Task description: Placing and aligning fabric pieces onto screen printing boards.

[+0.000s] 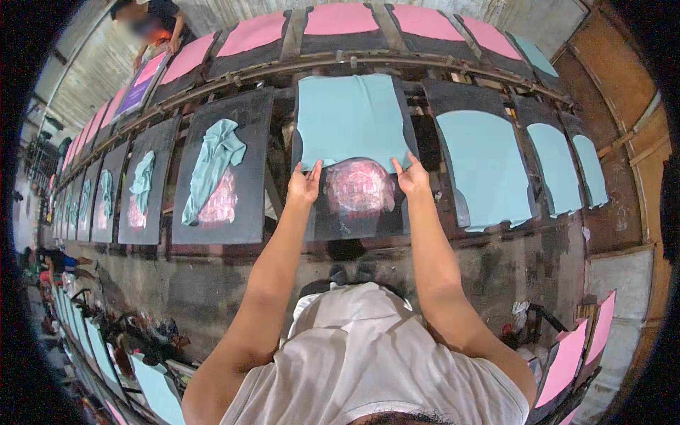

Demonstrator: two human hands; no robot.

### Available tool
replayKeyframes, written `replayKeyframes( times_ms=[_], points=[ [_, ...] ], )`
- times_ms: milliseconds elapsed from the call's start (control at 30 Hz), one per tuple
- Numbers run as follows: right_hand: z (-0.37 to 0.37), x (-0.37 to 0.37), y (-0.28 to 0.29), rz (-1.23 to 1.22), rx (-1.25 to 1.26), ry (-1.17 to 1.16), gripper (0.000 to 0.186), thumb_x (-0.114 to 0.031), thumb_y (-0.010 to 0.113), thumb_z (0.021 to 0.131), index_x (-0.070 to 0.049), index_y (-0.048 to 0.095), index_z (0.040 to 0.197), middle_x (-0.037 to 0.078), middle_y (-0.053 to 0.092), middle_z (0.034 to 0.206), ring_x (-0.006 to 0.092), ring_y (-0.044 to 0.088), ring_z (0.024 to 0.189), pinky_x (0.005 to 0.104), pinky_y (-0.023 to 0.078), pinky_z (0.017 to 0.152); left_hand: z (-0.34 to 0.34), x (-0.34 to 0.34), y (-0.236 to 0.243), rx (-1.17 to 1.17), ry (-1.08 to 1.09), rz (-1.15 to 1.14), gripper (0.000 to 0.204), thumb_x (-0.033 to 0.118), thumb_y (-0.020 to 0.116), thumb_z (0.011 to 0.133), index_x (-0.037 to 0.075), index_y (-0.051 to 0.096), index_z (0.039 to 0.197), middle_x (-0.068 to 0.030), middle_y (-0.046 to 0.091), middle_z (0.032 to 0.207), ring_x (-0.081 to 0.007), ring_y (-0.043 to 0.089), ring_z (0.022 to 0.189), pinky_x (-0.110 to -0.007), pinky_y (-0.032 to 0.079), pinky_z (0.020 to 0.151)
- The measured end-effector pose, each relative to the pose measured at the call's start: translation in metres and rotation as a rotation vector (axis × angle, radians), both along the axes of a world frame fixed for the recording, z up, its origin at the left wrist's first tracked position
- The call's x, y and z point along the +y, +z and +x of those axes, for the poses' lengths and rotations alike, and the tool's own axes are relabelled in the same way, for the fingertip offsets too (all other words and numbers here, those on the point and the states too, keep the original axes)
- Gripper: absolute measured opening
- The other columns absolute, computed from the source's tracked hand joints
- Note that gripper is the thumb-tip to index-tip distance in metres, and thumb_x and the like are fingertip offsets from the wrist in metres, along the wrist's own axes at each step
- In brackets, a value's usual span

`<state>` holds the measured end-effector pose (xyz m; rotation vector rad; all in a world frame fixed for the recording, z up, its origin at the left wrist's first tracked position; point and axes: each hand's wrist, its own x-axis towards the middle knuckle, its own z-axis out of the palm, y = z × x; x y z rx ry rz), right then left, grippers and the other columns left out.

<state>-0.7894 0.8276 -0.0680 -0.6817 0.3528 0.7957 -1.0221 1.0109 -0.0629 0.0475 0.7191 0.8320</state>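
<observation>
Teal cloth lies crumpled on the dark boards at the left: small bundles far off, then a larger crumpled cloth (212, 166) along the middle of its board (248, 127), over a pinkish print stain. Next comes the board in front of the person (361, 212), where a flat teal fabric piece (350, 117) covers the far part and stops short of a round pink print patch (361, 185) near the board's near edge. The left hand (304, 185) pinches the fabric's near left corner, thumb on top, fingers curled under. The right hand (412, 177) grips the near right corner the same way. Further right, smoothed teal pieces (485, 166) lie flat on neighbouring boards. Pink pieces (340, 18) line the far row. At the far left corner another person (152, 21) bends over a board.
</observation>
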Motion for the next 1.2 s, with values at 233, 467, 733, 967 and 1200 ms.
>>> replayKeyframes(
  times_ms=[233, 467, 733, 967, 1200],
  points=[
    [-0.043, -0.024, 0.021, 0.005, 0.132, -0.062, 0.026, -0.011, 0.044, 0.100, 0.006, 0.048, 0.120, 0.015, 0.054, 0.120, 0.0280, 0.053, 0.114, 0.0497, 0.050, 0.100, -0.032, -0.025, -0.006, 0.269, 0.027, 0.100, 0.034, 0.009, 0.048, 0.099, -0.008, 0.041, 0.127, -0.0105, 0.053, 0.095, -0.0213, 0.064, 0.098, -0.020, 0.055, 0.064],
    [-0.073, -0.048, 0.016, 0.074, 0.151, -0.137, 0.024, -0.009, 0.047, 0.099, 0.007, 0.049, 0.117, 0.015, 0.055, 0.112, 0.0281, 0.056, 0.105, 0.0515, 0.049, 0.100, -0.045, -0.070, 0.007, 0.073, 0.041, 0.078, 0.034, 0.006, 0.048, 0.098, -0.014, 0.039, 0.125, -0.0180, 0.046, 0.127, -0.0275, 0.060, 0.111, -0.019, 0.059, 0.078],
    [-0.083, -0.067, 0.007, 0.088, 0.121, -0.109, 0.025, -0.008, 0.047, 0.098, 0.008, 0.047, 0.118, 0.013, 0.055, 0.113, 0.0257, 0.056, 0.106, 0.0514, 0.048, 0.102, -0.061, -0.066, 0.003, 0.088, 0.024, 0.081, 0.037, 0.003, 0.044, 0.099, -0.020, 0.033, 0.125, -0.0245, 0.044, 0.127, -0.0299, 0.057, 0.115, -0.021, 0.058, 0.082],
    [-0.081, -0.069, 0.008, 0.063, 0.093, -0.039, 0.028, -0.009, 0.046, 0.099, 0.007, 0.045, 0.121, 0.015, 0.052, 0.125, 0.0282, 0.052, 0.117, 0.0489, 0.046, 0.105, -0.062, -0.063, 0.003, 0.200, -0.043, 0.091, 0.023, -0.004, 0.041, 0.096, -0.020, 0.040, 0.112, -0.0248, 0.047, 0.120, -0.0298, 0.058, 0.113, -0.021, 0.058, 0.076],
    [-0.076, -0.072, 0.004, 0.080, 0.126, -0.055, 0.029, -0.007, 0.050, 0.096, 0.009, 0.045, 0.120, 0.016, 0.052, 0.122, 0.0295, 0.052, 0.115, 0.0495, 0.047, 0.103, -0.056, -0.061, 0.018, 0.150, -0.037, 0.141, 0.020, -0.002, 0.045, 0.095, -0.013, 0.042, 0.111, -0.0189, 0.053, 0.115, -0.0249, 0.062, 0.107, -0.019, 0.059, 0.071]
  ],
)
